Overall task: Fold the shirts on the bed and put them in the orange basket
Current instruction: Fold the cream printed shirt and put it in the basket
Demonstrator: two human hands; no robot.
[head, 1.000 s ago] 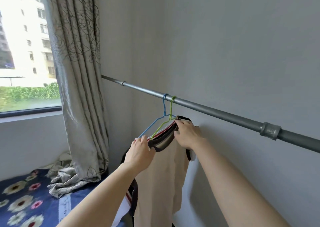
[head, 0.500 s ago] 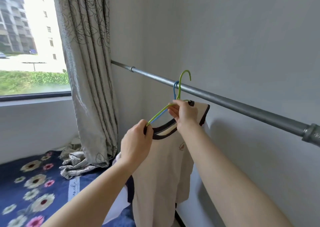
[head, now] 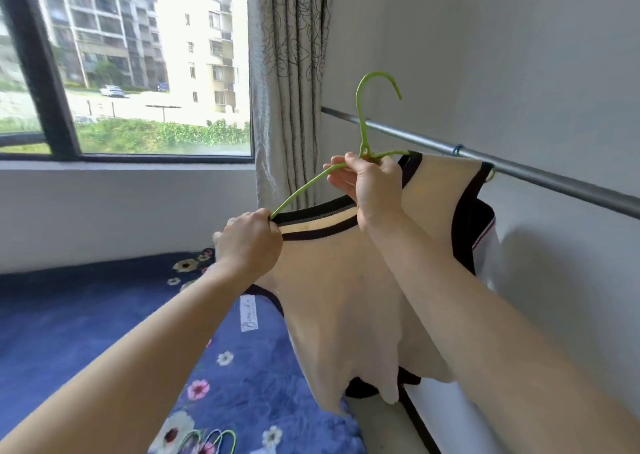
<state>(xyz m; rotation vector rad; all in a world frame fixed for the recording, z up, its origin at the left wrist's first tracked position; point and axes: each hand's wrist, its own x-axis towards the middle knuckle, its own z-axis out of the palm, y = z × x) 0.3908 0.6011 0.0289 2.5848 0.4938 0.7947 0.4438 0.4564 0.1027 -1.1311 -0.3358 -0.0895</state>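
Two hands work beside the rail [head: 554, 181]: left hand [head: 247, 242] pinches the collar of the cream shirt [head: 346, 298], right hand [head: 375, 190] clasps the green hanger [head: 309, 188] at its neck; the shirt dangles above the bed [head: 86, 322].

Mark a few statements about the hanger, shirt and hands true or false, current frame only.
1. The green hanger has its hook clear of the metal rail. True.
2. The right hand grips the hanger at its neck. True.
3. The left hand is open, holding nothing. False: it grips the cream shirt by its collar, at the hanger's end.
4. The shirt lies folded on the bed. False: it hangs from the hanger, above the bed.
5. A blue hook sits on the rail. True.
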